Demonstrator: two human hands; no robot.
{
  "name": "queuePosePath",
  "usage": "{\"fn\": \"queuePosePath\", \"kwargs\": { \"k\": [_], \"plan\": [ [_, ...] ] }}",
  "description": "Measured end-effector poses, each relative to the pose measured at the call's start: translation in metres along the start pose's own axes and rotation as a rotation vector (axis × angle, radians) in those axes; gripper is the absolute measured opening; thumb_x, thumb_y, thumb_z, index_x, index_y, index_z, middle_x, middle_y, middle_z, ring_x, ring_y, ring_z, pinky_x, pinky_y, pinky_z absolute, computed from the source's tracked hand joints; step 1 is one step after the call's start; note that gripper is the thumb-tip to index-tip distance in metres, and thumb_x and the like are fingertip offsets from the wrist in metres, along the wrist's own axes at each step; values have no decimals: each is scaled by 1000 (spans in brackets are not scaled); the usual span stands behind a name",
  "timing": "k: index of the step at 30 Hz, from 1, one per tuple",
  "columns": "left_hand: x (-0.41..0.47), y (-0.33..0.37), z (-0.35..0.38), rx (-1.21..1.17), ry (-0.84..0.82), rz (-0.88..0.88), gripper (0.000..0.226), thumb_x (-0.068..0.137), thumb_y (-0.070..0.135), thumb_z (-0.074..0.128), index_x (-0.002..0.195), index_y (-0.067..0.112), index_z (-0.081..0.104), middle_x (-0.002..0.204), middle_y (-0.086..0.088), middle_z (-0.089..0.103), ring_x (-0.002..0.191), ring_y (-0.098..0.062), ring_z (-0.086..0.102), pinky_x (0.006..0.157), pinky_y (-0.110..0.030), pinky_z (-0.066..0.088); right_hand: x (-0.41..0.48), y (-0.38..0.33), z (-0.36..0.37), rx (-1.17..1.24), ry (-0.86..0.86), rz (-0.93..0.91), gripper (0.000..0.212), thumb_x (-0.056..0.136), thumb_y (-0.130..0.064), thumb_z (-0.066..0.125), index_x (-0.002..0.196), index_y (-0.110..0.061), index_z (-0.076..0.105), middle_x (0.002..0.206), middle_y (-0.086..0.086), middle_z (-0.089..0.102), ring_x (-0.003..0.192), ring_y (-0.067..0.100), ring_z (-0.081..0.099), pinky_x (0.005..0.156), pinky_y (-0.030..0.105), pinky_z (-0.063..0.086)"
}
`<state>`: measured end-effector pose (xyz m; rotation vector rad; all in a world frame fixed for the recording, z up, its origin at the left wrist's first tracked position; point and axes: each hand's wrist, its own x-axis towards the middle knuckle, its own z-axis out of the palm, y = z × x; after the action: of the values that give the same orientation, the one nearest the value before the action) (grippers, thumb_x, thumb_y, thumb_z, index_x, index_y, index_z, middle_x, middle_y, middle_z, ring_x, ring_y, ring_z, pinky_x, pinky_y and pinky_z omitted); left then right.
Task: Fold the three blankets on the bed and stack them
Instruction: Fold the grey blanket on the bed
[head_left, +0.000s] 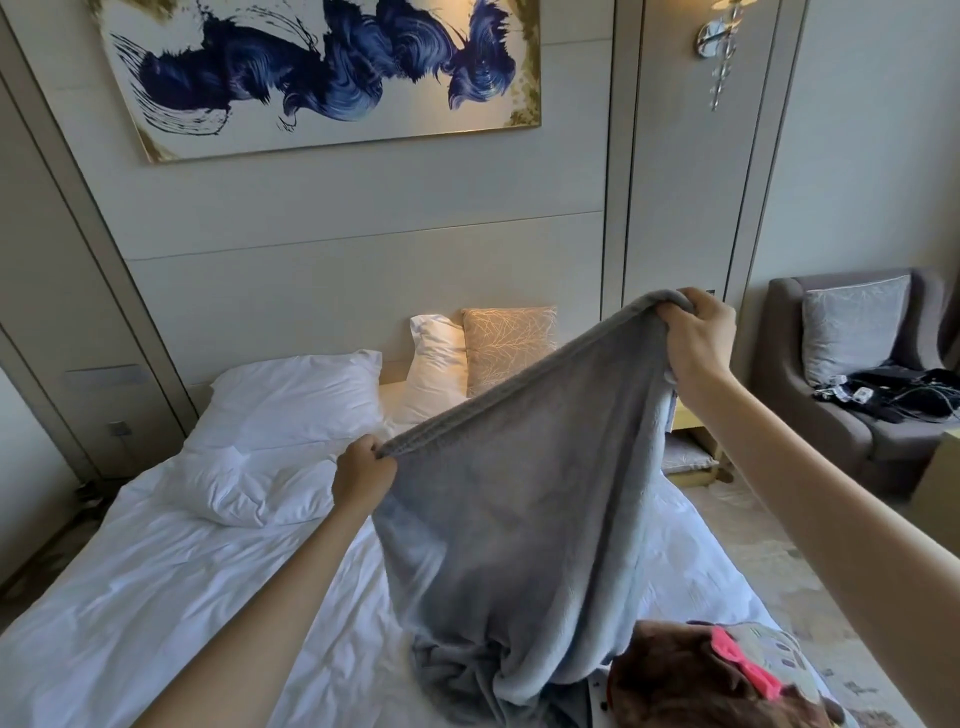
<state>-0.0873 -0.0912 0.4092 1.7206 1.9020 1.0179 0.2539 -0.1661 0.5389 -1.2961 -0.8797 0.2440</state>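
I hold a grey fleece blanket (524, 499) up over the bed (156, 597). My left hand (363, 475) pinches its top edge low at the centre. My right hand (698, 338) grips the same edge higher, to the right. The blanket hangs slanted between them, and its lower end lies bunched on the white sheet. A second blanket (727, 680), brown and grey with a pink bow print, lies crumpled at the bed's near right corner. I see no third blanket.
White pillows (291, 400) and a beige cushion (506, 343) lie at the headboard. A grey armchair (857, 431) with dark clutter on its seat stands at the right. Patterned floor runs along the bed's right side.
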Motion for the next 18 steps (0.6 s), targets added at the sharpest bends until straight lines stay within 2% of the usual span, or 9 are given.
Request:
{"fn": "queuePosePath", "kwargs": {
  "k": [3,5,7,8,10,12,14,16,18],
  "plan": [
    [1,-17,-2,31,-24,-93,26,80,4,49,60,15,37,62,-6,43,66,-29,42,55,-32,27,6,12,-8,-18,56,62,27,88,-9,53,66,-23,57,64,-8,50,66,10,48,61,23,39],
    [0,-27,-3,12,-99,-165,23,80,11,51,60,13,41,63,-10,45,68,-31,46,57,-33,29,6,18,-13,-22,87,106,33,90,-9,53,63,-28,52,64,-8,49,62,8,46,57,21,37],
    [0,-33,-1,-25,-138,-220,22,78,17,54,66,-1,53,67,-23,51,70,-37,53,58,-33,30,5,27,-15,-38,110,164,32,91,-10,53,63,-26,53,65,-6,51,62,10,47,57,23,39],
    [1,-35,1,-42,-144,-237,25,80,17,54,76,-8,58,74,-29,56,74,-38,56,58,-33,31,4,32,-16,-55,103,193,30,91,-11,52,64,-24,54,65,-5,52,63,12,48,57,24,39],
    [-2,-30,3,-107,-169,-264,21,86,15,52,84,-4,59,74,-24,56,71,-33,56,58,-31,35,2,41,-14,-114,31,249,20,91,-12,52,74,-18,60,70,0,56,72,19,55,60,26,42],
    [-5,-14,6,-202,-215,-311,17,87,19,53,87,3,58,74,-13,54,64,-24,52,50,-26,38,-2,47,-10,-208,-71,312,13,91,-11,52,95,-9,63,88,8,62,84,25,59,62,28,47],
    [-7,9,9,-305,-269,-332,16,87,24,55,91,9,58,73,-9,51,59,-21,48,48,-22,38,-9,48,-3,-264,-176,363,21,89,-8,52,108,-6,61,103,12,63,80,20,58,57,29,50],
    [-12,37,11,-374,-304,-346,16,87,26,59,89,11,56,70,-6,48,57,-19,46,46,-21,41,-20,45,7,-293,-279,356,25,86,-5,54,111,-4,61,107,14,63,78,19,57,56,29,53],
    [-19,66,14,-429,-320,-350,16,88,26,59,84,10,55,65,-5,47,53,-17,48,39,-16,41,-31,41,18,-272,-363,361,33,85,-4,55,118,-7,59,109,14,61,79,21,56,52,24,51]
  ]
}}
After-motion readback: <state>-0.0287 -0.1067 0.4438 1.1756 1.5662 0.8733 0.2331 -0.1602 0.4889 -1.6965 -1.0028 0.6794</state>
